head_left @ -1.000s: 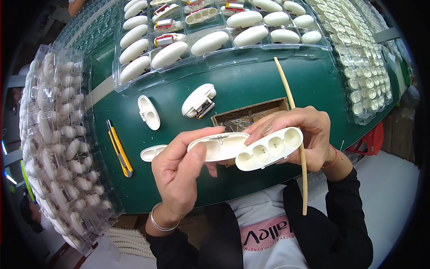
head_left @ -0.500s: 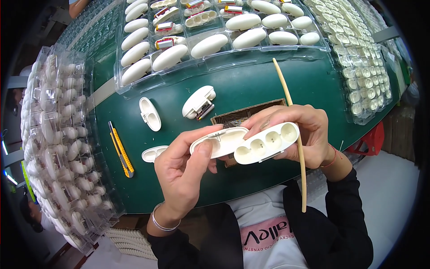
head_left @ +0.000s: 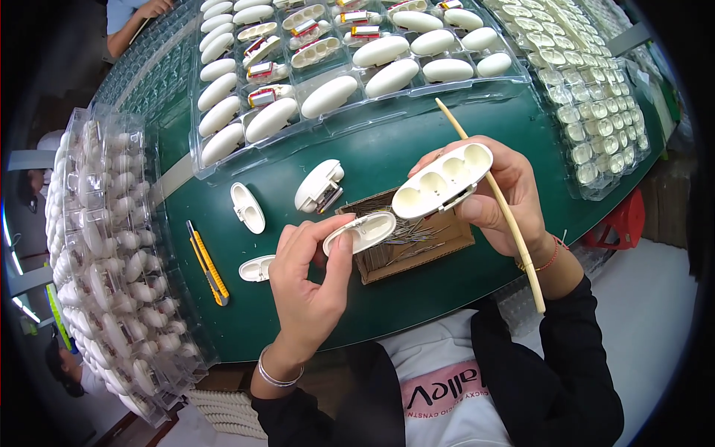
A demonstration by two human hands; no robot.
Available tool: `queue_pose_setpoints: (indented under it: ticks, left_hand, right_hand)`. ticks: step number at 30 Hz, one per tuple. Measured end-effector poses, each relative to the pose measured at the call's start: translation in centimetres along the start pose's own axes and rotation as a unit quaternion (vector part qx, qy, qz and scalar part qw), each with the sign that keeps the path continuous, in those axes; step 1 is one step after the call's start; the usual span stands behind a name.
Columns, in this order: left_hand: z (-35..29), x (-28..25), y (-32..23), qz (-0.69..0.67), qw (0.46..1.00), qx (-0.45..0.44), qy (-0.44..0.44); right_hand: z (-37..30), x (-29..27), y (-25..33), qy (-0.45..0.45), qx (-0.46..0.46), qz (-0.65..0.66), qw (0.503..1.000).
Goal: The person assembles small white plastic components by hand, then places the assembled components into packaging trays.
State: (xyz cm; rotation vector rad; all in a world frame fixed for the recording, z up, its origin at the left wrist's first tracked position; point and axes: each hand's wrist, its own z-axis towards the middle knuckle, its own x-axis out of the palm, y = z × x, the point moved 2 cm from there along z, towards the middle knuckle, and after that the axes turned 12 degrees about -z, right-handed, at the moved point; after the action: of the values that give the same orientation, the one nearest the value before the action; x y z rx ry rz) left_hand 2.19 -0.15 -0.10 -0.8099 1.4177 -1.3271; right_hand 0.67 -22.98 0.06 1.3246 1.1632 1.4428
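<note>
My left hand (head_left: 309, 277) pinches a small white oval shell (head_left: 375, 232) between thumb and fingers, its hollow side up. In my right hand (head_left: 518, 186) is a larger white oval case half (head_left: 426, 195), tilted, with several round hollows facing me and a hinge-like strip along its lower edge. A thin wooden stick (head_left: 514, 227) is also tucked in that hand, slanting across the palm. The two white pieces are close at their ends, with a small gap. Below them stands a cardboard box (head_left: 450, 249) holding thin metal pins (head_left: 398, 249).
On the green table lie two loose white shells (head_left: 247, 208), a white case with exposed parts (head_left: 320, 186) and a yellow utility knife (head_left: 208, 267). A clear tray (head_left: 372, 110) of white cases spans the back. Stacked trays flank both sides (head_left: 112, 261). A co-worker's hand (head_left: 155, 9) shows far left.
My right hand has lifted the case half up and away from the shell, and its fingers have left the shell. More of the pin box shows. The stick has tilted; the view has shifted slightly.
</note>
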Motion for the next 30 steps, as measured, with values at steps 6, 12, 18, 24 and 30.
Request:
queue_pose_setpoints:
  ticks: [6,12,18,24,30]
  left_hand:
    - [-0.1,1.0,0.5,-0.070,0.996,-0.046,-0.028]
    - [-0.7,0.9,-0.7,-0.109,0.989,-0.095,-0.031]
    - [-0.6,-1.1,-1.0,-0.139,0.982,-0.064,-0.107]
    - [1.2,0.1,-2.4,-0.153,0.985,-0.045,-0.061]
    - [1.4,1.5,-2.1,-0.187,0.980,-0.033,-0.058]
  right_hand:
    - [-0.2,-0.4,0.6,0.007,-0.013,-0.008,1.000]
    - [-0.5,-1.7,2.0,0.010,-0.008,-0.004,1.000]
    - [-4.5,-4.0,1.4,-0.022,-0.013,-0.085,0.996]
    - [-8.8,-7.8,-1.1,-0.177,0.019,-0.168,0.970]
    - [-8.2,-7.9,-0.7,-0.193,-0.102,-0.526,0.822]
